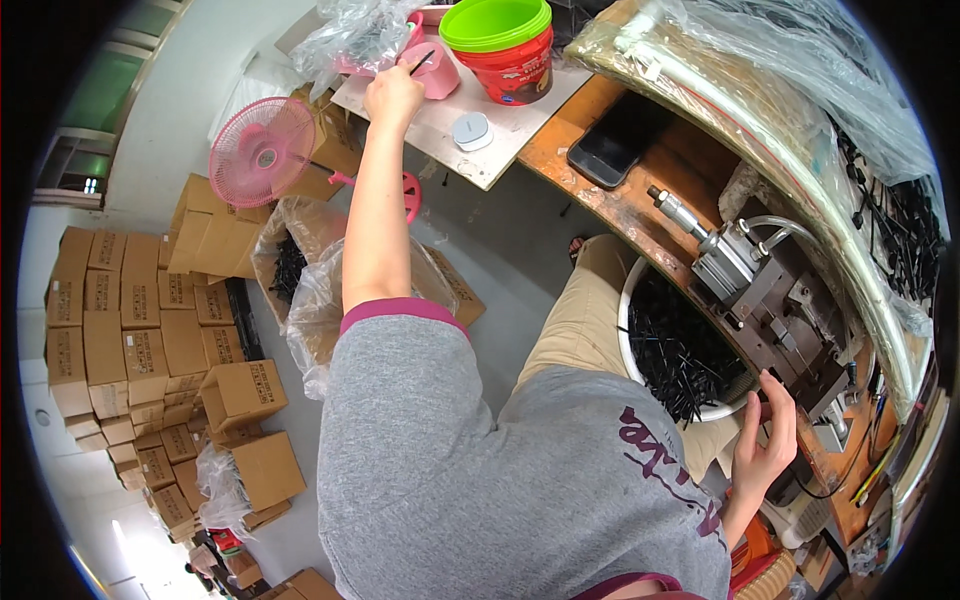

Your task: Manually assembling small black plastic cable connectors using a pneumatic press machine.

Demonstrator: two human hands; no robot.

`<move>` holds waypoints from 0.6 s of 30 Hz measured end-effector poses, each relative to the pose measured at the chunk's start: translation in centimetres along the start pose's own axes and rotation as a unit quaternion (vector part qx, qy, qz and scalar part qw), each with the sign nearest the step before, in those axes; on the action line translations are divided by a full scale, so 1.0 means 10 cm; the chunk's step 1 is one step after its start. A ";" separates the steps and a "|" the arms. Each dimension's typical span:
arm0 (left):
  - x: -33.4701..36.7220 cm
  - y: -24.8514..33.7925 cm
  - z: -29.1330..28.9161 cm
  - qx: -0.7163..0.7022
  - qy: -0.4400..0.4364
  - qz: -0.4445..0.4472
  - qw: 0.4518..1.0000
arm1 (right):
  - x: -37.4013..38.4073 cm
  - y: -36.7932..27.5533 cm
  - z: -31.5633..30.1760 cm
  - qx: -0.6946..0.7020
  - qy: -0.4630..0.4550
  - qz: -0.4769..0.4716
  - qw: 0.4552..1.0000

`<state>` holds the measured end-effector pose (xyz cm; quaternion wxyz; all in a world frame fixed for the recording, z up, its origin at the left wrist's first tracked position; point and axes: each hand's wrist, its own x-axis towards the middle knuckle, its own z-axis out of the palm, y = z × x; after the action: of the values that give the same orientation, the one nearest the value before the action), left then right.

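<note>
My left hand reaches far out over the white table, fingers closed on a thin black stick-like piece. Right beside it stands a pink container. A red bucket with a bright green rim is just to the right. My right hand is near the metal clamping fixture, its fingers stretched and apart, with nothing visible in them. By my legs, a white-rimmed basket holds many thin black pieces.
A black phone lies on the wooden bench. A small white rounded box sits near the white table's edge. To the left are a pink fan, a plastic-lined carton and stacked cartons. A plastic-covered tray curves along the right.
</note>
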<state>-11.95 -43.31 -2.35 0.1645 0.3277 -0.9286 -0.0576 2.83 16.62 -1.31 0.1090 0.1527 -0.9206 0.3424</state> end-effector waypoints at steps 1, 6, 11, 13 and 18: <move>0.01 0.00 -0.03 0.002 0.006 0.003 1.000 | 0.00 -0.01 0.01 0.007 -0.001 0.010 1.000; -0.02 0.12 -0.26 0.036 -0.022 0.017 0.999 | 0.03 -0.08 0.03 0.007 -0.002 -0.084 0.996; -0.29 0.47 -0.38 -0.213 0.173 0.168 0.947 | -0.02 -0.06 0.00 0.073 0.026 -0.056 0.995; -1.13 1.14 -0.82 -0.518 -0.120 0.048 0.845 | -0.04 -0.05 0.01 0.129 0.020 0.012 0.991; -2.49 1.84 -1.07 -0.529 -0.439 0.230 0.689 | 0.27 -0.35 0.07 0.413 -0.029 0.119 0.902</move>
<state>-0.90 -13.33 4.95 -0.1072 -0.1004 -0.7569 -0.6369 1.51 13.10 1.02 -0.0322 0.0835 -0.7104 0.6980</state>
